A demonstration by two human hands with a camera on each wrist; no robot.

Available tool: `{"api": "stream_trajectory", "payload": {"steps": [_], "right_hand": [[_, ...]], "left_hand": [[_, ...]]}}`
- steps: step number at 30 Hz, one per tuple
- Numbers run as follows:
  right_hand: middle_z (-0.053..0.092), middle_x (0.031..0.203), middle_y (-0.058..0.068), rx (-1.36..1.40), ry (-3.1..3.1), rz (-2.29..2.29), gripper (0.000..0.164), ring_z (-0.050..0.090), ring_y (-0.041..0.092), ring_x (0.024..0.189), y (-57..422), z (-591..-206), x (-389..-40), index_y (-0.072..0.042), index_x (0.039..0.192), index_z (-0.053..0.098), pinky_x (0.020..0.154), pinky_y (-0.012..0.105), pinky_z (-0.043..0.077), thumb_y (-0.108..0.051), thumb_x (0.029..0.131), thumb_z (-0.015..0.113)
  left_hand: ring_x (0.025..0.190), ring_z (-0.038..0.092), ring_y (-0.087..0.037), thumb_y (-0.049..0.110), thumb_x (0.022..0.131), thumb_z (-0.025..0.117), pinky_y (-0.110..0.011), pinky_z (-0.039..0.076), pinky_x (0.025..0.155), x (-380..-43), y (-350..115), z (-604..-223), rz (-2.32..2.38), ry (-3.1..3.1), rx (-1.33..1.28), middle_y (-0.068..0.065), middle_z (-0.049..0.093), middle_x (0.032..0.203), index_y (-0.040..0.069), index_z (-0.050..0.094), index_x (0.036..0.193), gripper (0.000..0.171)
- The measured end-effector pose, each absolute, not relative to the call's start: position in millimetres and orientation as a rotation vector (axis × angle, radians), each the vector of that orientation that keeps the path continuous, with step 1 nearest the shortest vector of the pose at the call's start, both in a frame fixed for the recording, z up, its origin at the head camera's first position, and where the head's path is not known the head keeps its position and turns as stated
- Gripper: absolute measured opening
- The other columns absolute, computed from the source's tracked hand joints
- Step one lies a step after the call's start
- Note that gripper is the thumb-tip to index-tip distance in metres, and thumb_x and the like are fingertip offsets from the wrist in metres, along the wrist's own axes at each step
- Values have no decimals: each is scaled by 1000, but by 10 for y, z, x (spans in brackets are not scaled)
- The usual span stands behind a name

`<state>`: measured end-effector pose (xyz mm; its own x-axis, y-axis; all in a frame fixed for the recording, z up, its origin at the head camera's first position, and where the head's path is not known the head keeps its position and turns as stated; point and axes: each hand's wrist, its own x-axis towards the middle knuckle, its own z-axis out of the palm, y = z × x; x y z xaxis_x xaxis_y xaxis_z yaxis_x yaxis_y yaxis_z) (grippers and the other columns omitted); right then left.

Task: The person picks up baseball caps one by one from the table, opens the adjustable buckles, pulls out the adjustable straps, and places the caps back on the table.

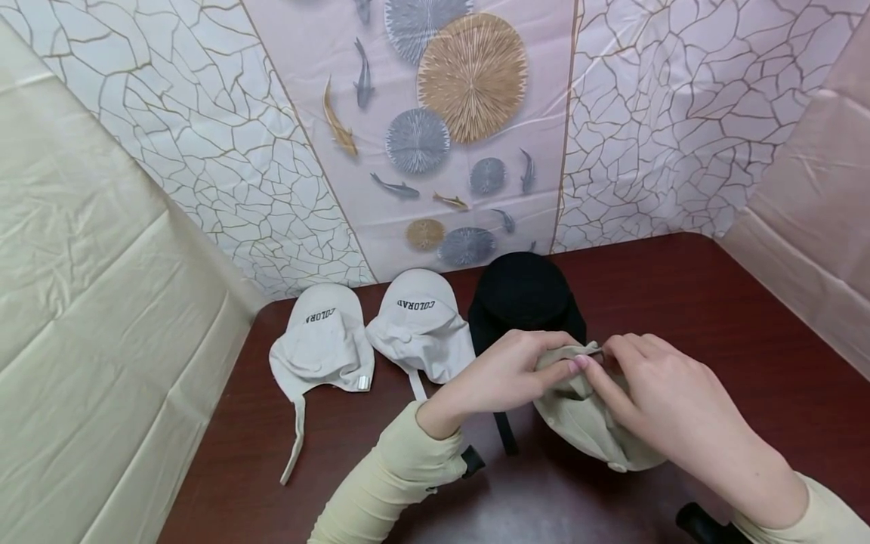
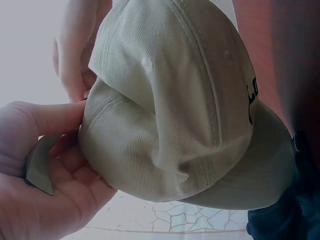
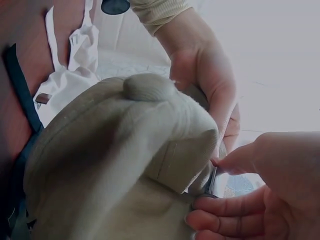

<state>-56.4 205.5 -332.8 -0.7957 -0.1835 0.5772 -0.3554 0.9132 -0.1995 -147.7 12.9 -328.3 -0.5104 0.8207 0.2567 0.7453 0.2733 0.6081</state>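
Note:
A beige baseball cap is held above the table between both hands, with its back edge up by the fingertips. My left hand pinches the cap's back edge between thumb and fingers. A loose strap end lies across the left palm in the left wrist view. On the opposite side, my right hand grips the same back edge. The right wrist view shows its thumb and forefinger at a thin metal buckle. The cap's brim points away from the hands, with dark lettering partly visible beside it.
Two white caps with dark lettering, one at the far left and one beside it, lie on the reddish-brown table. A black cap sits just behind the hands, its strap trailing forward. Patterned cloth hangs behind.

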Motion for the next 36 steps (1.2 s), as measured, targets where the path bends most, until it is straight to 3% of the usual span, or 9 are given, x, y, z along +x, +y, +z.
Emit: {"api": "stream_trajectory", "payload": {"steps": [7,14,21,28,36], "right_hand": [[57,75,-3,401,-2517,417,16,56,17,69,2089,-3330,-543,-13,83,62,50,35,45,-23,85,75],[55,75,-11,451,-2514,461,12,52,7,67,2138,-3341,-516,-18,82,63,53,30,45,-20,83,75],[51,75,-15,482,-2564,464,12,45,1,66,2191,-3338,-505,-22,83,61,55,26,42,-14,86,69],[52,79,-20,534,-2549,483,19,46,-3,69,2239,-3314,-490,-25,88,63,57,26,43,-7,85,67],[57,82,-17,508,-2562,482,17,49,0,70,2209,-3324,-506,-23,90,66,59,28,45,-6,86,65]], "left_hand": [[70,48,6,26,104,58,-12,43,68,-1479,120,-3305,1091,2356,1505,14,59,80,19,70,108,14],[79,51,9,22,104,59,-12,46,76,-1473,118,-3300,1100,2275,1508,17,66,94,18,72,112,16],[70,48,5,21,103,60,-13,44,70,-1472,116,-3312,1114,2245,1500,13,62,84,17,72,112,16],[80,53,6,17,102,61,-14,46,78,-1529,59,-3333,1163,2235,1468,16,68,104,15,72,121,22],[81,53,7,19,103,60,-14,46,77,-1530,50,-3356,1155,2255,1463,18,66,102,16,71,120,21]]}}
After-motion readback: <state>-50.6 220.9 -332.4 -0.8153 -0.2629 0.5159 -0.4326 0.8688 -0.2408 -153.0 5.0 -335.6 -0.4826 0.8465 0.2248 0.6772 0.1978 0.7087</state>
